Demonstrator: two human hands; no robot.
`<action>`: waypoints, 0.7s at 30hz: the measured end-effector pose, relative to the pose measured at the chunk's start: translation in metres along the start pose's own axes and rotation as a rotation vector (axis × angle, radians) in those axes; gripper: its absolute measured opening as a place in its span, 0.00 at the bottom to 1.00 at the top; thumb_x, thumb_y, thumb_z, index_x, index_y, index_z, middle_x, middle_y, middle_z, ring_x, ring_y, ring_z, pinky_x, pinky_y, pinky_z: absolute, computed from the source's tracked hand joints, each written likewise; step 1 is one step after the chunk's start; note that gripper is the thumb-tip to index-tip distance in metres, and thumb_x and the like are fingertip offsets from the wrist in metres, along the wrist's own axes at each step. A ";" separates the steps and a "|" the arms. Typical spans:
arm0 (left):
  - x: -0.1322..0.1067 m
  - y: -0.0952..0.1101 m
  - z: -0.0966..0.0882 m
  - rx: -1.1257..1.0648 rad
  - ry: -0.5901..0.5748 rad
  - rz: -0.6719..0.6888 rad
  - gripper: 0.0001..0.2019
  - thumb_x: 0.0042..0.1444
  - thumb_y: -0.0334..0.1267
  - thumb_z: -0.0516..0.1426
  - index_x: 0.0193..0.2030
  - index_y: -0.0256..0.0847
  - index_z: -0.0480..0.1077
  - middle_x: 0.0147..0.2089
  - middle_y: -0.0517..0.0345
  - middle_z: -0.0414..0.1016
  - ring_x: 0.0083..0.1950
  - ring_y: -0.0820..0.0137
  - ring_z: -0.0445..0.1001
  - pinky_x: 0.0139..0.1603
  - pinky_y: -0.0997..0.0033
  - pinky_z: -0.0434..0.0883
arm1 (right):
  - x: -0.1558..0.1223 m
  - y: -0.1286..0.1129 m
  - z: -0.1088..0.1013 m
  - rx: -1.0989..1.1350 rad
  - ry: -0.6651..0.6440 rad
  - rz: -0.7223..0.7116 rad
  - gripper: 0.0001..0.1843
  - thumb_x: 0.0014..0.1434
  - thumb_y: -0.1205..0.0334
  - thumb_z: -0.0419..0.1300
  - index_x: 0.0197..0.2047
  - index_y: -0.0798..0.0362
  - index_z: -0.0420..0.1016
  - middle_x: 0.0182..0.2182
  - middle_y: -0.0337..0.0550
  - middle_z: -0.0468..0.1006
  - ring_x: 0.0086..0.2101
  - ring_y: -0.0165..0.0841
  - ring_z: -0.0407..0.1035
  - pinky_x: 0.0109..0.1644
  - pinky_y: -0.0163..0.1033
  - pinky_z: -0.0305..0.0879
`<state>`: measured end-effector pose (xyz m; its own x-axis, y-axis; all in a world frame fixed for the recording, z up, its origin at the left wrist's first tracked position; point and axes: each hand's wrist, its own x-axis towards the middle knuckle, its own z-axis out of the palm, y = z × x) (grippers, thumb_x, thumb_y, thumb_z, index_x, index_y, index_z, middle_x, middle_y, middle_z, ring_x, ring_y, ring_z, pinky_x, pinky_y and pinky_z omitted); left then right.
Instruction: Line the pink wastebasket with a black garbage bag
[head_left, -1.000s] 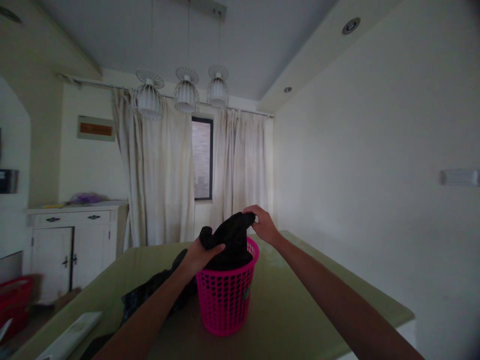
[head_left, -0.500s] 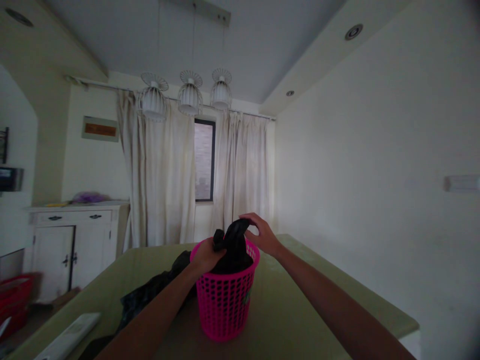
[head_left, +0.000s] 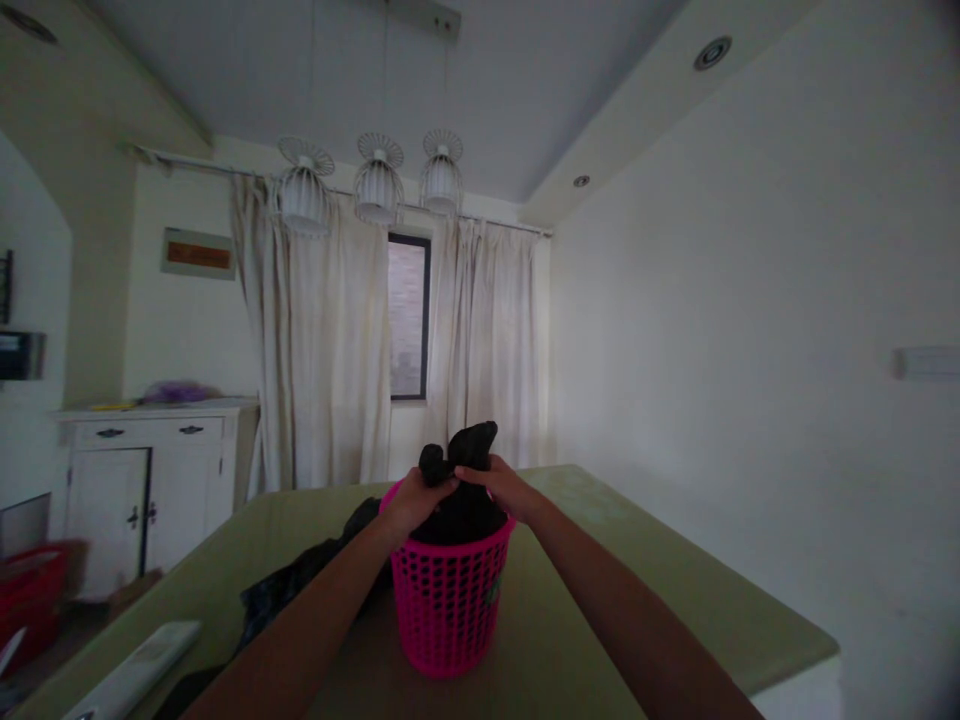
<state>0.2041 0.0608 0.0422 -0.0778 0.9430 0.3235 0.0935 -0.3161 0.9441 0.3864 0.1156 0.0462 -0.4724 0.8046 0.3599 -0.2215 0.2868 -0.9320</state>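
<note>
A pink plastic basket (head_left: 450,610) with a pattern of holes stands upright on the green tabletop in front of me. Inside it is a black plastic bag (head_left: 466,515), its gathered top sticking up above the rim. My left hand (head_left: 411,505) is closed on the bag's neck at the left, over the rim. From the right, my right hand (head_left: 506,487) grips the same neck, its thumb close to the left hand's fingers. Two black ends of the bag rise above my hands.
Dark crumpled cloth or plastic (head_left: 300,580) lies left of the basket, partly behind my left forearm. A white flat strip-like object (head_left: 139,670) rests near the table's left edge. Beyond that edge are a red container (head_left: 34,595) and a white cabinet (head_left: 109,500).
My right hand has moved down and left, from the bag's raised top to its neck beside my left hand. The bag's top now stands free above both hands.
</note>
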 end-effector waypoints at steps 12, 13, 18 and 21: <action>0.009 -0.010 -0.003 -0.247 0.118 -0.130 0.32 0.43 0.62 0.71 0.46 0.42 0.73 0.34 0.56 0.78 0.32 0.63 0.77 0.38 0.62 0.74 | 0.013 0.015 0.026 0.454 0.319 -0.040 0.26 0.47 0.40 0.73 0.31 0.47 0.66 0.21 0.36 0.73 0.25 0.37 0.72 0.32 0.44 0.74; 0.009 -0.005 -0.001 -0.301 0.141 -0.114 0.35 0.43 0.67 0.69 0.48 0.43 0.72 0.34 0.58 0.76 0.30 0.66 0.74 0.36 0.64 0.73 | 0.013 0.016 0.028 0.424 0.332 -0.041 0.27 0.45 0.40 0.74 0.30 0.46 0.63 0.18 0.31 0.68 0.21 0.32 0.68 0.29 0.41 0.71; 0.007 0.017 0.003 -0.543 0.088 -0.019 0.43 0.48 0.81 0.50 0.46 0.41 0.74 0.31 0.59 0.70 0.24 0.72 0.64 0.28 0.67 0.66 | 0.015 0.021 0.031 0.266 0.320 0.093 0.28 0.49 0.35 0.68 0.30 0.46 0.59 0.17 0.25 0.60 0.17 0.26 0.54 0.22 0.32 0.55; 0.007 0.015 0.010 -0.558 0.055 -0.013 0.28 0.54 0.63 0.61 0.47 0.39 0.74 0.24 0.64 0.67 0.21 0.75 0.60 0.26 0.72 0.62 | 0.017 0.022 0.033 0.175 0.334 0.185 0.29 0.54 0.27 0.57 0.27 0.46 0.59 0.15 0.29 0.59 0.18 0.28 0.54 0.22 0.35 0.54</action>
<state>0.2150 0.0635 0.0577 -0.1283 0.9450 0.3008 -0.4458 -0.3258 0.8337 0.3458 0.1184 0.0332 -0.2215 0.9670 0.1262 -0.3139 0.0518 -0.9481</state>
